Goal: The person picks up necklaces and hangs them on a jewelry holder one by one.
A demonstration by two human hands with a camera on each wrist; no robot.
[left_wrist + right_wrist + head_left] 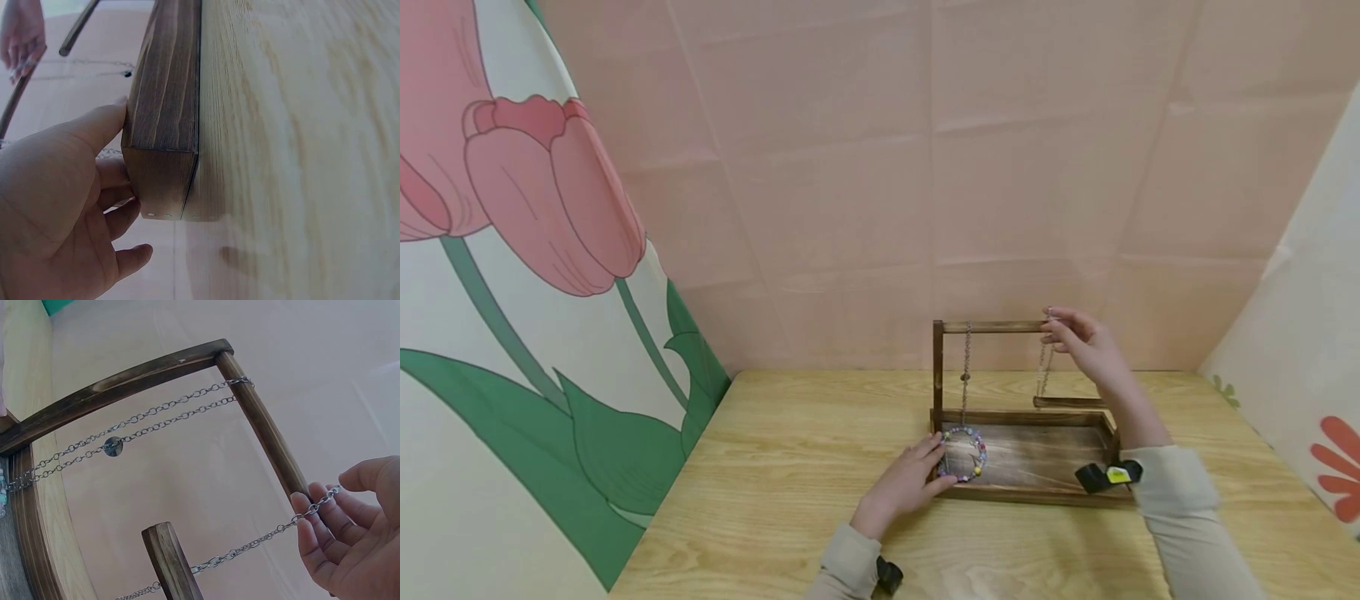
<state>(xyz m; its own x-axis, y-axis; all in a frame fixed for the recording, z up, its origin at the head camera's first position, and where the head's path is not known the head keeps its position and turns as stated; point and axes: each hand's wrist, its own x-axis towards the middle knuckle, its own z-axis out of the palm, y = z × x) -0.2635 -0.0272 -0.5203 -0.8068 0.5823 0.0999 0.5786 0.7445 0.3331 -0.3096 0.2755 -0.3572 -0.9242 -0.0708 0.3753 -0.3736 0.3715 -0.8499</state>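
Note:
A dark wooden jewelry stand (1037, 495) has a tray base, an upper bar (1000, 327) and a shorter lower bar (1067, 402). My left hand (904, 482) grips the tray's front left corner, its thumb against the front board in the left wrist view. At the upper bar, my right hand (1092, 350) pinches the end of a silver chain necklace (275, 534), which runs down past the lower bar. Another silver chain (967, 358) with a round dark charm (113, 447) loops over the bar's left part. Below it, a colorful beaded bracelet (982, 447) lies at the tray's left end.
The stand rests on a light wood-grain table (790, 442). Behind the table hangs a pink backdrop (835, 208). A tulip-printed cloth (557, 200) covers the left side, and a white flowered cloth (1315, 333) the right.

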